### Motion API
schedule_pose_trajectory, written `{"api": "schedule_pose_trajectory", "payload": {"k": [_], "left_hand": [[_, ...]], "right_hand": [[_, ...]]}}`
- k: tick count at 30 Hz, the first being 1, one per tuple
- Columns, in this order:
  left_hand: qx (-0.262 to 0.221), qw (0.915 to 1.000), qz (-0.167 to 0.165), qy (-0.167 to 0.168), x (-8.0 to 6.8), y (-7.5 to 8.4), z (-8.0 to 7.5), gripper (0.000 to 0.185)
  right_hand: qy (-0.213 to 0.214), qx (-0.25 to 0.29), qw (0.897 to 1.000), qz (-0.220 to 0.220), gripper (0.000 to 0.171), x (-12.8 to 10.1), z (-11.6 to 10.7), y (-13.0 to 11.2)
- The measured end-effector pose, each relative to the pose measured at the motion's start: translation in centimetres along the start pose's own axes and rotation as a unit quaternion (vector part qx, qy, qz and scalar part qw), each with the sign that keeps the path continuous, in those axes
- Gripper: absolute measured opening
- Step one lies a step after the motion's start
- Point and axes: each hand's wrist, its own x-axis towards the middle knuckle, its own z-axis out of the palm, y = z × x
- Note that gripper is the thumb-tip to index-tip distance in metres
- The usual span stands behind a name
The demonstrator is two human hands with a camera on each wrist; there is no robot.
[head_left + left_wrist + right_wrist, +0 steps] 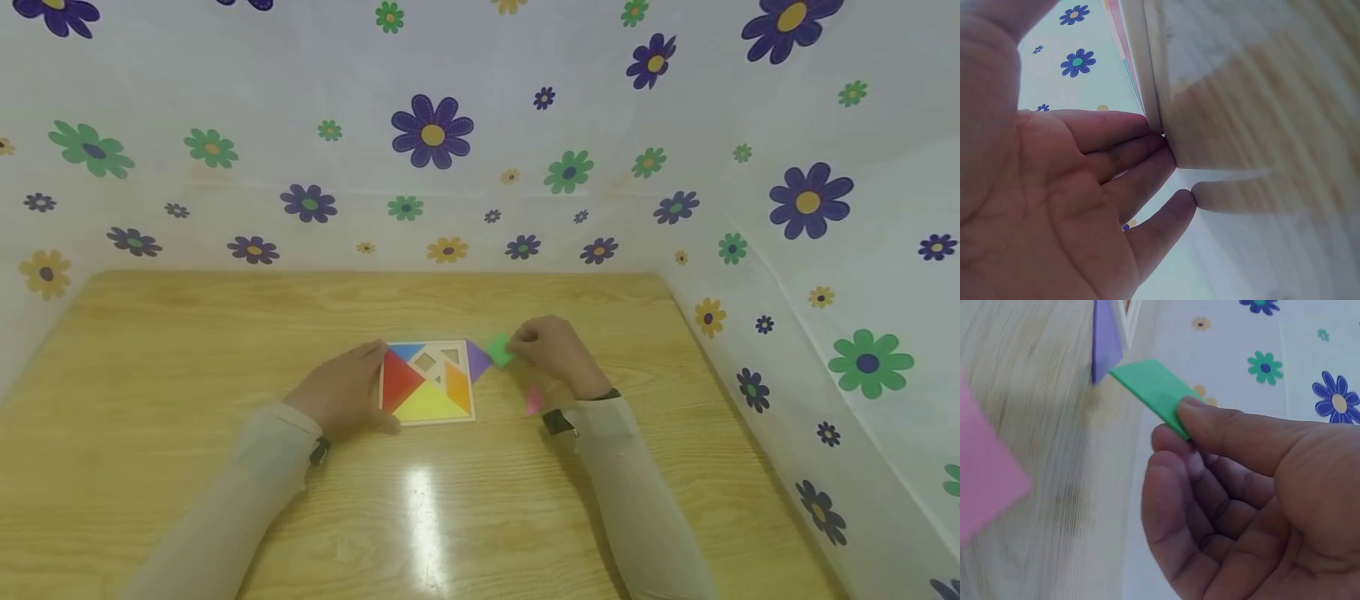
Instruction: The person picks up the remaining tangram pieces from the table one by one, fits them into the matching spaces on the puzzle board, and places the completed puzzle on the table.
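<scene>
Right grip [551, 350]: flat green piece [498, 350] pinched; left grip [348, 392], fingers straight, pressed against square puzzle tray [427, 419] on glossy wooden surface [187, 350].

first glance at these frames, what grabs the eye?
The bright puzzle tray at mid-table, partly filled with red, yellow, orange and blue pieces, with gaps near its far edge. The left hand rests against its left side; the right hand, just right of the tray, pinches a green piece. A purple piece touches the tray's far right corner, a pink piece lies by the right wrist, and flowered sheeting walls it in.
</scene>
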Motion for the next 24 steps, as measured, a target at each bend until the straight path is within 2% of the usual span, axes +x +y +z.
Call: {"api": "schedule_pose_trajectory", "payload": {"k": [6, 10, 15, 19, 24], "left_hand": [[-0.004, 1.0, 0.007, 0.004, 0.0, -0.1, 0.1, 0.12], [-0.007, 0.9999, 0.01, 0.004, 0.1, -0.1, 0.1, 0.12], [-0.01, 0.9999, 0.006, 0.0, 0.0, -0.1, -0.1, 0.118], [-0.013, 0.9999, 0.006, -0.002, -0.2, 0.0, -0.2, 0.118], [-0.012, 0.9998, 0.016, 0.003, -0.4, 0.1, -0.3, 0.118]], "right_hand": [[0.036, 0.065, 0.997, -0.023, 0.015, 0.3, 1.6, -1.3], [0.03, 0.088, 0.995, -0.035, 0.016, 0.8, 2.7, -2.3], [-0.013, 0.086, 0.995, -0.046, 0.017, 1.6, 3.5, -3.7], [-0.062, 0.088, 0.994, -0.033, 0.017, 2.3, 4.0, -4.7], [-0.102, 0.091, 0.991, -0.014, 0.016, 3.0, 4.6, -5.8]]}}
